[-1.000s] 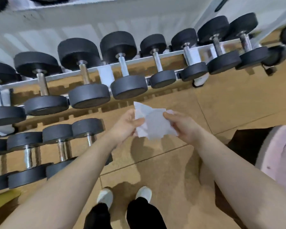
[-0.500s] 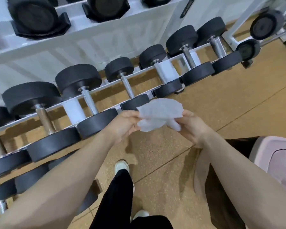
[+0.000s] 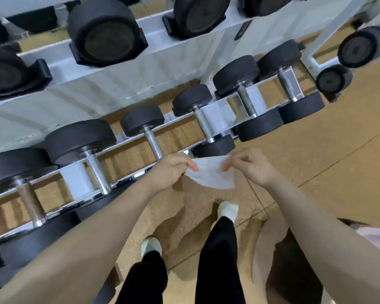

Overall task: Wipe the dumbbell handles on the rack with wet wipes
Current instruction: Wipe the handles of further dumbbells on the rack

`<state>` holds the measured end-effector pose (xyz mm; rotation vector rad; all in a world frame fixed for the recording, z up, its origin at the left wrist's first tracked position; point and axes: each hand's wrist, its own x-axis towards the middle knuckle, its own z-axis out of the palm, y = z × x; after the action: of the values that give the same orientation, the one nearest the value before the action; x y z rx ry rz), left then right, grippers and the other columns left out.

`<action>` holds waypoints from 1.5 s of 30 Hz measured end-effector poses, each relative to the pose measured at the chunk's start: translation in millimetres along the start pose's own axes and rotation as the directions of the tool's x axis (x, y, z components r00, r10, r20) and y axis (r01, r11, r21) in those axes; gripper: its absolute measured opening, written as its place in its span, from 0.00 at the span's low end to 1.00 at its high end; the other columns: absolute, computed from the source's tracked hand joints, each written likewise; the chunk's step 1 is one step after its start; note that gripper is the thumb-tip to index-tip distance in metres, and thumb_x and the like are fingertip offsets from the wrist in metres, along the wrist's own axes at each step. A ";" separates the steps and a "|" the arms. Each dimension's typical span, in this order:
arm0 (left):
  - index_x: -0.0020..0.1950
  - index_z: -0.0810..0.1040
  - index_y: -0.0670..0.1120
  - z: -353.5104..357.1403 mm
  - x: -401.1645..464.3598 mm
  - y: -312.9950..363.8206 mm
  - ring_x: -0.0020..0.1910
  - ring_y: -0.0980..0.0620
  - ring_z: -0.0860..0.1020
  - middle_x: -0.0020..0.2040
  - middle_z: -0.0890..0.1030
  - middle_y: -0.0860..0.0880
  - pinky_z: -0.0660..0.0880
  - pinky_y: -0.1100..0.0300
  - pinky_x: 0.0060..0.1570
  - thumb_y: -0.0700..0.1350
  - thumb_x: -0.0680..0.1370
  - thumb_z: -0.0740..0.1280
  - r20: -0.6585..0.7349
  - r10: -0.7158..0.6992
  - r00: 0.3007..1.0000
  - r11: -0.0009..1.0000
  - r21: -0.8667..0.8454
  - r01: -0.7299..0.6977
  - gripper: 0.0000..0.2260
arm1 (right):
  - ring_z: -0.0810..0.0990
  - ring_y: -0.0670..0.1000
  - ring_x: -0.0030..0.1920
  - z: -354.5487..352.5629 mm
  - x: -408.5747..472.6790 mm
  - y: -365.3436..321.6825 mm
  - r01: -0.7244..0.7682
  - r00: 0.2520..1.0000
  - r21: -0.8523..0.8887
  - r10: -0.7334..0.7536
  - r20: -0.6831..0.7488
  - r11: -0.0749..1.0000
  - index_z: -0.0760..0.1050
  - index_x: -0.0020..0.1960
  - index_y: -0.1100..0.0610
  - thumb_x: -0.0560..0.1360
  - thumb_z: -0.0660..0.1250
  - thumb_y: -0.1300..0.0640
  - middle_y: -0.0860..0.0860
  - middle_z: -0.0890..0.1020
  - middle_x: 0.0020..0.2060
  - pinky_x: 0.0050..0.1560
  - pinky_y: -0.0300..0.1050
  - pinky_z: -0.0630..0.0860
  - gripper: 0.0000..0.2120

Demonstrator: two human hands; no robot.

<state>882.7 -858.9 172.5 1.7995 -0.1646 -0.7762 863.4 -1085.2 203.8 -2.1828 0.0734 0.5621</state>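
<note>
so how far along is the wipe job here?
Done: nothing that shows; no handle looks visibly wiped, though wetness would be hard to tell. In hand: the wipe is off the rack, pinched at one end by the left hand and at the other by the right hand, touching no metal. Left: apparently every handle in view, the nearest one just above the left hand.

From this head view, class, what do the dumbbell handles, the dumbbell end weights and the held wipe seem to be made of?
Shiny silver dumbbell handle: likely polished or chromed steel, since it glints.
Matte black round end weight: probably rubber-coated, dull with no shine.
Thin white wet wipe: soft nonwoven fabric by its limp drape; the left hand and right hand pinch it.
</note>
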 end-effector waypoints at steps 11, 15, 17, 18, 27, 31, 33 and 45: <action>0.41 0.75 0.46 63.0 119.6 18.1 0.44 0.52 0.74 0.48 0.78 0.43 0.67 0.68 0.41 0.46 0.76 0.67 -0.422 -0.191 0.886 0.973 0.038 0.228 0.06 | 0.72 0.40 0.35 -65.8 106.2 58.6 0.091 0.996 -0.049 -0.091 -0.015 0.995 0.79 0.37 0.61 0.69 0.74 0.58 0.45 0.75 0.33 0.38 0.26 0.66 0.07; 0.44 0.70 0.47 83.5 157.7 19.2 0.46 0.52 0.72 0.51 0.75 0.47 0.67 0.65 0.39 0.45 0.73 0.71 -0.457 -0.266 0.849 0.959 -0.034 0.282 0.09 | 0.71 0.39 0.35 -81.5 131.7 79.9 -0.053 0.996 0.111 0.045 0.073 0.992 0.74 0.36 0.54 0.70 0.74 0.59 0.43 0.74 0.35 0.38 0.29 0.66 0.09; 0.48 0.70 0.47 85.3 170.3 16.5 0.50 0.51 0.72 0.54 0.73 0.48 0.66 0.62 0.42 0.43 0.74 0.70 -0.447 -0.268 0.854 0.957 -0.018 0.291 0.10 | 0.72 0.39 0.39 -83.5 143.3 87.5 -0.133 0.989 0.255 0.110 0.100 0.958 0.73 0.37 0.53 0.71 0.72 0.61 0.44 0.75 0.37 0.42 0.33 0.67 0.09; 0.50 0.70 0.48 84.0 176.9 14.3 0.52 0.52 0.72 0.55 0.73 0.48 0.65 0.62 0.45 0.42 0.74 0.70 -0.445 -0.266 0.855 0.957 -0.016 0.290 0.10 | 0.74 0.43 0.43 -83.6 151.3 90.8 -0.175 0.982 0.329 0.143 0.121 0.928 0.73 0.39 0.52 0.71 0.72 0.61 0.46 0.76 0.41 0.45 0.37 0.69 0.09; 0.68 0.67 0.49 67.7 192.9 -24.6 0.58 0.56 0.66 0.62 0.63 0.54 0.64 0.71 0.57 0.35 0.74 0.68 -0.320 -0.231 0.919 0.972 -0.046 0.228 0.24 | 0.82 0.53 0.49 -59.4 192.3 97.6 -0.592 0.806 0.637 0.351 0.476 0.494 0.76 0.57 0.63 0.73 0.67 0.67 0.57 0.82 0.52 0.49 0.43 0.79 0.13; 0.69 0.68 0.49 59.6 171.4 -45.1 0.57 0.55 0.72 0.68 0.61 0.55 0.68 0.70 0.57 0.37 0.76 0.67 -0.373 -0.250 0.893 0.967 -0.044 0.252 0.23 | 0.81 0.53 0.48 -47.7 195.3 100.3 -0.546 0.833 0.680 0.403 0.379 0.489 0.75 0.60 0.62 0.74 0.65 0.67 0.56 0.82 0.51 0.47 0.44 0.77 0.15; 0.69 0.68 0.47 53.0 161.8 -50.1 0.62 0.53 0.71 0.69 0.63 0.52 0.66 0.61 0.65 0.37 0.77 0.65 -0.422 -0.265 0.867 0.959 -0.025 0.281 0.20 | 0.80 0.53 0.52 -46.3 194.8 98.0 -0.479 0.869 0.672 0.411 0.275 0.565 0.72 0.64 0.61 0.74 0.67 0.64 0.56 0.80 0.54 0.51 0.47 0.77 0.19; 0.73 0.60 0.43 -2.5 91.3 -100.4 0.71 0.48 0.61 0.73 0.63 0.46 0.57 0.66 0.63 0.40 0.79 0.62 -0.632 -0.358 0.687 0.880 0.017 0.474 0.24 | 0.74 0.53 0.56 85.7 208.9 26.5 -0.396 0.918 0.281 0.367 0.150 0.874 0.65 0.69 0.62 0.77 0.63 0.58 0.52 0.74 0.58 0.54 0.43 0.70 0.22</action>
<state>929.0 -862.1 45.0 2.2109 0.6605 -0.4424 1012.7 -1006.9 51.3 -1.8402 0.5211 0.8149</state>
